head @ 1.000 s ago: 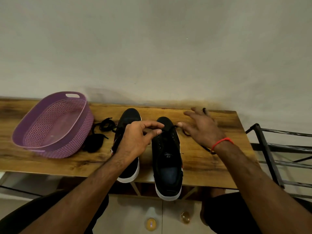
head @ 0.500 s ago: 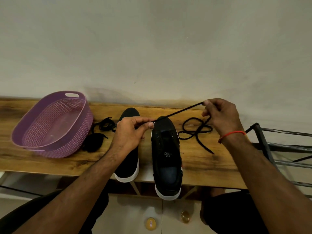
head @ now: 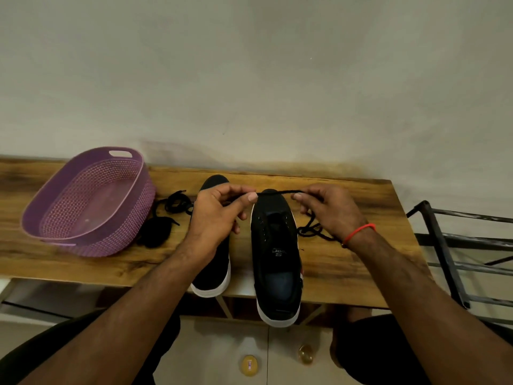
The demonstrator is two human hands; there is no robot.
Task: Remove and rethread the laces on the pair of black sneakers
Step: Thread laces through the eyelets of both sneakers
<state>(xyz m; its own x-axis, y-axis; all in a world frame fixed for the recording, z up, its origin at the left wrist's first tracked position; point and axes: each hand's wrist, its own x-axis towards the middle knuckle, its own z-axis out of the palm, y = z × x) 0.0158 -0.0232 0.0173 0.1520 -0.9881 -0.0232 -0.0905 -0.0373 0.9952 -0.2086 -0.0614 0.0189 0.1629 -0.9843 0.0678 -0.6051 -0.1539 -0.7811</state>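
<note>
Lace (head: 277, 192) pinched taut between both hands' fingers (head: 252, 197), so I can find an end. Right sneaker (head: 277, 245) sits just below them, eyelets bare, ready for threading.

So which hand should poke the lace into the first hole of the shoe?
Probably the left hand. It pinches the lace right over the toe of the right sneaker, whose eyelets look empty. The right hand holds the long side that trails to the table.
</note>
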